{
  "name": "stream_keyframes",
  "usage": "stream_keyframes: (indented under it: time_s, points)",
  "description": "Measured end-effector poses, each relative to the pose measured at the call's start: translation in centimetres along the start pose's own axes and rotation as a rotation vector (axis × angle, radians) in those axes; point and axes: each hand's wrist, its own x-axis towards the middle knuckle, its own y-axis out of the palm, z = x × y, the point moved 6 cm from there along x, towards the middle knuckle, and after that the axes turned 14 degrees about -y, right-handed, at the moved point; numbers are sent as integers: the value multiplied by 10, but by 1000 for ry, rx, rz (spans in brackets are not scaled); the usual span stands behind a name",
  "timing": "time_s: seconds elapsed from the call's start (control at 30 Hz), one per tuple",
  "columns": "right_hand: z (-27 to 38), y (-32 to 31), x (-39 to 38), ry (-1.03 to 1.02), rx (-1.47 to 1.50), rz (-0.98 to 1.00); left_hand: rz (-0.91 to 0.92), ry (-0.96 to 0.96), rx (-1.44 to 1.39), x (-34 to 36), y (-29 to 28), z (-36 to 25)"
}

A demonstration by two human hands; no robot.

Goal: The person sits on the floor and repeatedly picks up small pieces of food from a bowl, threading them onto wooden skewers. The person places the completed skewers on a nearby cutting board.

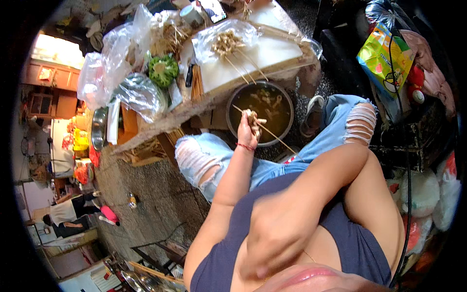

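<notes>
My left hand [245, 131] is closed round pale, mushroom-like pieces [254, 118] threaded on thin wooden skewers [276, 139]. It is over a metal basin [290, 104] of murky yellowish liquid with several pale pieces in it. My right hand [275, 231] is raised at my chest below my chin, its fingers bent and blurred; I cannot make out whether it holds anything. Beyond the basin, a clear bag [204, 41] with skewered pieces [226, 44] lies on a white board [272, 53], their sticks jutting toward me. Bare skewers [197, 80] lie at the board's left.
The worktable also bears broccoli [163, 70], plastic bags [116, 48] and a steel bowl [98, 126]. Stuffed bags [384, 58] fill the right side, with a black cable [408, 194]. A person [68, 216] is at the far left, near a bottle [132, 199] on the floor.
</notes>
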Motion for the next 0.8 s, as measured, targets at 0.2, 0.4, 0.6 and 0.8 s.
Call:
stream_keyframes:
  time_s: [0.2,0.4,0.6,0.8]
  points:
    - [-48,-92,-177,864,-1376,-615,15,142,148,-24,27,-10]
    - [-129,-47,-288,867,-255,-1307,48,104,275,-35,53,-2]
    - [-126,-58,-296,894,-514,-1311,32,87,282,-40,60,5]
    - [-131,-75,-289,956,-506,-1325,145,40,316,-46,76,30]
